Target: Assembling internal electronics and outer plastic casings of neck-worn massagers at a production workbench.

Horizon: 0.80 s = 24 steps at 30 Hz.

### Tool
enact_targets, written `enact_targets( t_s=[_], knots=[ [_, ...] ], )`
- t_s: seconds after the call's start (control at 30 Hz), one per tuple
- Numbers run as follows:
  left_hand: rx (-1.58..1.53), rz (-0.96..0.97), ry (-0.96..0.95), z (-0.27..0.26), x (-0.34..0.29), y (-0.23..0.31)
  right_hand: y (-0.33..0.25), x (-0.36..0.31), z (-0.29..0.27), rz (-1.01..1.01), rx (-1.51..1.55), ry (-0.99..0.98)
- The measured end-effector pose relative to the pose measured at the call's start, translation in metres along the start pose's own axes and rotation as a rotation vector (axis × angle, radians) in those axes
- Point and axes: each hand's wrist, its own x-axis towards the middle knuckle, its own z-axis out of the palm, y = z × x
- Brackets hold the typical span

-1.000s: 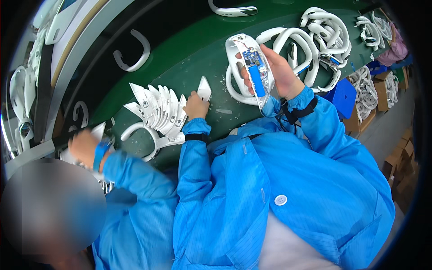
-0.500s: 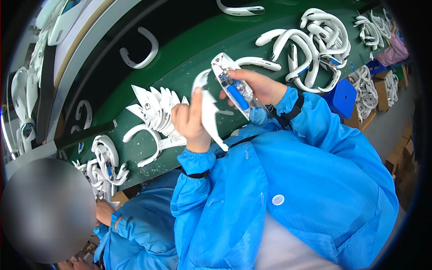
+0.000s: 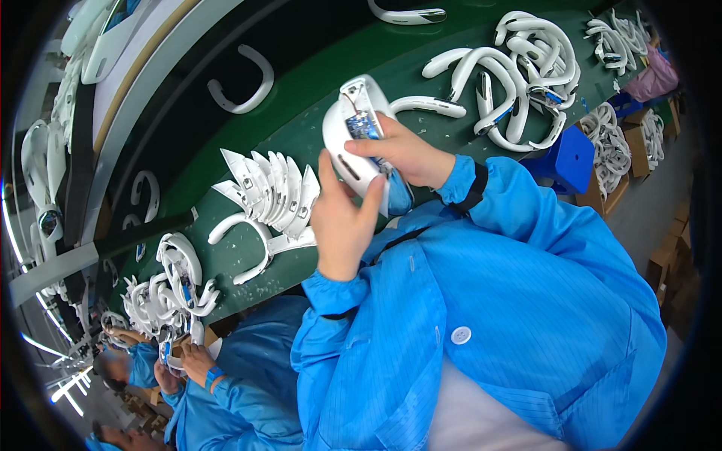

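Observation:
In front of my chest, both hands work on one curved white device. My left hand (image 3: 344,229) is closed on the lower end of a smooth white cover (image 3: 336,141), thumb and fingers at its edges. My right hand (image 3: 414,152) grips the white housing (image 3: 372,92), its thumb on the open side between the two parts. Inside show a blue circuit board (image 3: 362,125) and thin wires. The cover lies alongside the housing with a gap between them; whether they touch at the lower end is hidden by my fingers.
On the green bench (image 3: 304,120), a fanned row of white shells (image 3: 274,188) stands left of my hands, beside a U-shaped white band (image 3: 263,244). A pile of white neckband devices (image 3: 538,60) lies right, above a blue stool (image 3: 571,159). A co-worker's hands (image 3: 197,364) are lower left.
The cover in my left hand has come up against the housing, turning its smooth outer side to view. My right hand has tilted the housing, hiding most of its blue inside part.

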Motion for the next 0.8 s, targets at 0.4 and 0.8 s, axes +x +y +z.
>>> enact_targets(
  t_s=[0.4, 0.8],
  knots=[
    [-0.266, 0.243, 0.271, 0.004, 0.004, -0.01, -0.005, -0.009, 0.015, -0.06, -0.045, -0.23],
    [-0.081, 0.217, 0.34, 0.002, 0.006, 0.0, 0.005, -0.011, 0.023, -0.142, -0.147, -0.199]
  ],
)
